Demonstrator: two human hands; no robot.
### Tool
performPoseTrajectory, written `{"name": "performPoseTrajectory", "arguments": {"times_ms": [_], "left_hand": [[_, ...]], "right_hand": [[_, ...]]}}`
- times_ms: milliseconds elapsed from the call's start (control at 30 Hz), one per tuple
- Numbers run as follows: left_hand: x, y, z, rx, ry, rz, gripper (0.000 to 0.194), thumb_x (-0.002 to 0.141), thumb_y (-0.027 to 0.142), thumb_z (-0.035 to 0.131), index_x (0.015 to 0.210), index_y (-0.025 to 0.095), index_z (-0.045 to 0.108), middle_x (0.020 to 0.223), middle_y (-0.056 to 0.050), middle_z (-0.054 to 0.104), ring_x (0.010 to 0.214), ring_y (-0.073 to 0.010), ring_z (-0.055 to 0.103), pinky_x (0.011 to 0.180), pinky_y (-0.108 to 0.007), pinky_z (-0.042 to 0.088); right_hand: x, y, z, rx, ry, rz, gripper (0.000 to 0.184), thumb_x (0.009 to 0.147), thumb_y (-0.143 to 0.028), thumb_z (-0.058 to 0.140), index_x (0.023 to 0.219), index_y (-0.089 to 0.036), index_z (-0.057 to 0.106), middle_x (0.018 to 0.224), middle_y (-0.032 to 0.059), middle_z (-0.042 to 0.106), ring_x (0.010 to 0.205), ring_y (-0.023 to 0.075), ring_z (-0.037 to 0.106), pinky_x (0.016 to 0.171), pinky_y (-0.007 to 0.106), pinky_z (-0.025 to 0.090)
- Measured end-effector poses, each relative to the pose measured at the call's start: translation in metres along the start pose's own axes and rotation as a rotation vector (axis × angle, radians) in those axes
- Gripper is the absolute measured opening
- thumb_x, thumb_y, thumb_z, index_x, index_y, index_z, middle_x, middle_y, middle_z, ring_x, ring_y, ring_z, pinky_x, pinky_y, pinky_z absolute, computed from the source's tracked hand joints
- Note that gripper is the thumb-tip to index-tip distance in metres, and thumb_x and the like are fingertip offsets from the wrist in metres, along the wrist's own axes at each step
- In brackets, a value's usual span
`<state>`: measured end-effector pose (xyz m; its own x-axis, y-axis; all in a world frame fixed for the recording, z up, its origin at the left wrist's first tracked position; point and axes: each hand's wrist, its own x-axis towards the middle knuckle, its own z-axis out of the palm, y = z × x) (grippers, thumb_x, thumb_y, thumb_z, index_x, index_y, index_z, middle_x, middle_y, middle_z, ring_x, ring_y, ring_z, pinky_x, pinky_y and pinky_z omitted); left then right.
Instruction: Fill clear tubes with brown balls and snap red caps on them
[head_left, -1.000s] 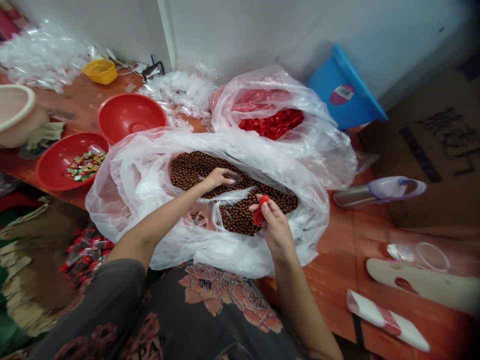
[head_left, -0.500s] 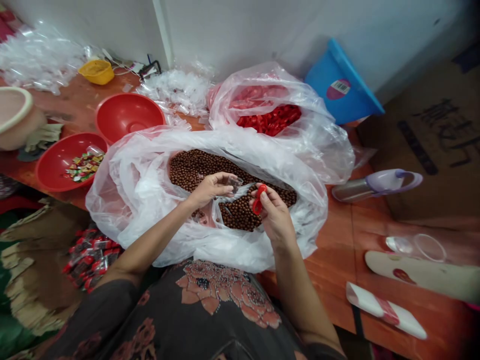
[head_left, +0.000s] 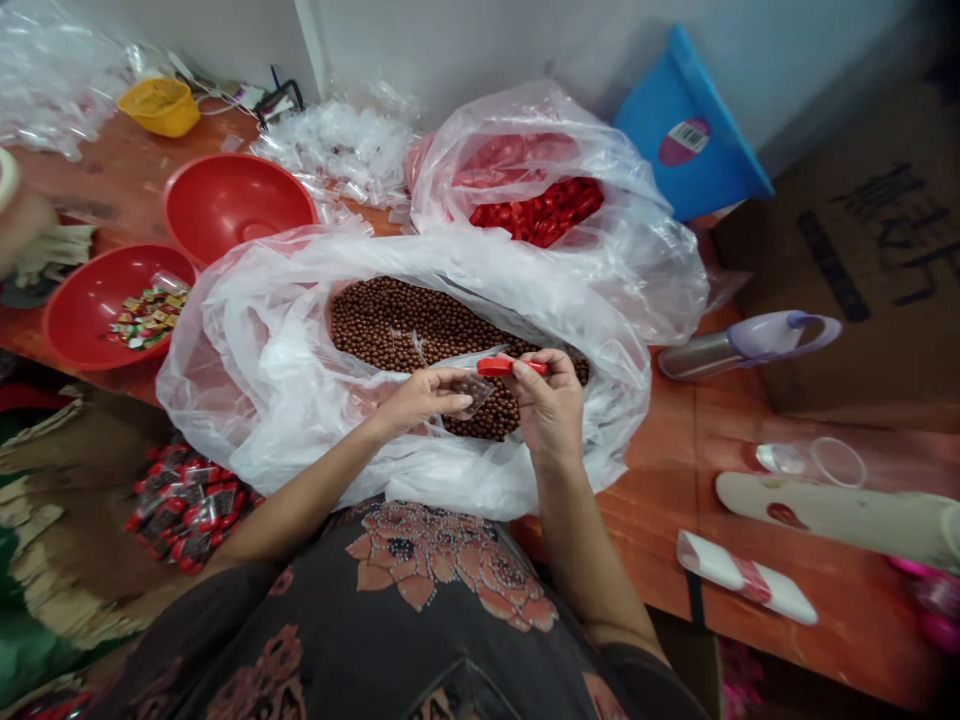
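Observation:
My left hand [head_left: 420, 400] is closed around a small clear plastic container [head_left: 474, 394]; something dark shows through it. Pinched in the fingers of my right hand [head_left: 551, 405] is a red plastic cap [head_left: 495, 367] with a loop-like end, held level just above and to the right of the container. I cannot tell whether the two touch. Both hands are over a large white plastic bag [head_left: 247, 330], which lies open around a mass of small brown balls [head_left: 405, 318].
Behind stands a bag of red caps [head_left: 551, 212] beside a blue bin [head_left: 690, 130]. Two red bowls [head_left: 240, 200] sit left, one with wrapped pieces. Filled, red-capped containers [head_left: 187, 505] lie lower left. A flask [head_left: 701, 352], a carton [head_left: 855, 290] and a white roll [head_left: 746, 577] are right.
The red cap has turned from upright to level and moved left, closer to the clear container. My left hand sits slightly lower in view. The whole view has shifted a little.

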<state>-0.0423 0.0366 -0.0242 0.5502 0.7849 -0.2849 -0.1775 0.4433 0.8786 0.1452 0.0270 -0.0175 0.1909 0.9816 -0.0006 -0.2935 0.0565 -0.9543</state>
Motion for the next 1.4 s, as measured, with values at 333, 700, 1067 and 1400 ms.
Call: {"name": "performPoseTrajectory", "arguments": {"times_ms": [333,700,1067,1400], "left_hand": [[-0.010,0.009,0.002,0.088,0.049,0.054,0.047,0.077,0.030,0.075,0.122,0.019,0.070,0.108,-0.008,0.070,0.085,-0.0147,0.064,0.076,-0.029,0.059],[-0.014,0.010,-0.003,0.085,0.034,0.027,0.048,0.076,0.034,0.077,0.121,0.019,0.071,0.101,-0.007,0.072,0.076,-0.0138,0.065,0.069,-0.030,0.060],[-0.006,0.006,0.016,-0.138,0.222,0.018,0.043,0.079,0.053,0.071,0.090,0.012,0.076,0.077,-0.005,0.071,0.062,-0.0100,0.059,0.060,-0.023,0.047],[0.006,-0.017,0.031,0.074,0.555,0.291,0.034,0.091,0.050,0.058,0.095,0.018,0.070,0.102,-0.007,0.070,0.100,-0.0180,0.063,0.092,-0.031,0.047]], "right_hand": [[-0.018,0.002,-0.018,-0.505,-0.233,-0.318,0.027,0.084,-0.025,0.071,0.108,-0.036,0.073,0.106,0.0017,0.068,0.105,0.0201,0.064,0.095,0.043,0.053],[-0.020,0.010,-0.024,-0.749,-0.437,-0.583,0.043,0.086,-0.031,0.071,0.128,-0.037,0.062,0.125,0.0037,0.068,0.113,0.0255,0.065,0.100,0.050,0.054],[-0.024,0.018,-0.008,-0.945,-0.408,-0.681,0.067,0.087,-0.027,0.066,0.147,-0.032,0.036,0.119,0.0108,0.056,0.110,0.0290,0.058,0.095,0.051,0.052],[-0.030,0.018,0.006,-1.035,-0.619,-0.589,0.086,0.085,-0.046,0.064,0.153,-0.021,0.019,0.138,0.0179,0.042,0.128,0.0341,0.045,0.104,0.056,0.048]]}}
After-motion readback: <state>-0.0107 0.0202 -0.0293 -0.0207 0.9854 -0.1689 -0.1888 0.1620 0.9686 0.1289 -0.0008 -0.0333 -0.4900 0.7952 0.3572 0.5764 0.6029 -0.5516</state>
